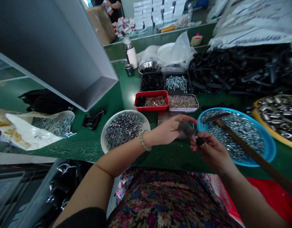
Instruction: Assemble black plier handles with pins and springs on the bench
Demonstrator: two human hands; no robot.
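My left hand [169, 129] is closed around a dark grey, rounded part [186, 128] held above the green table. My right hand [211, 151] meets it from the right and pinches a small black piece [199, 141] at the part's end. Both hands hover in front of a blue bowl [270, 148] filled with small metal nuts. A white bowl [103, 134] of metal rings sits just left of my left wrist, which wears a bead bracelet.
A red tray [151, 93], a grey tray [183, 109] and two black trays [165, 76] of small hardware stand behind. A heap of black parts [241, 69] lies at the right, a yellow bowl [276, 133] beside it. A hammer handle [255, 155] crosses the blue bowl. A white shelf [65, 53] stands left.
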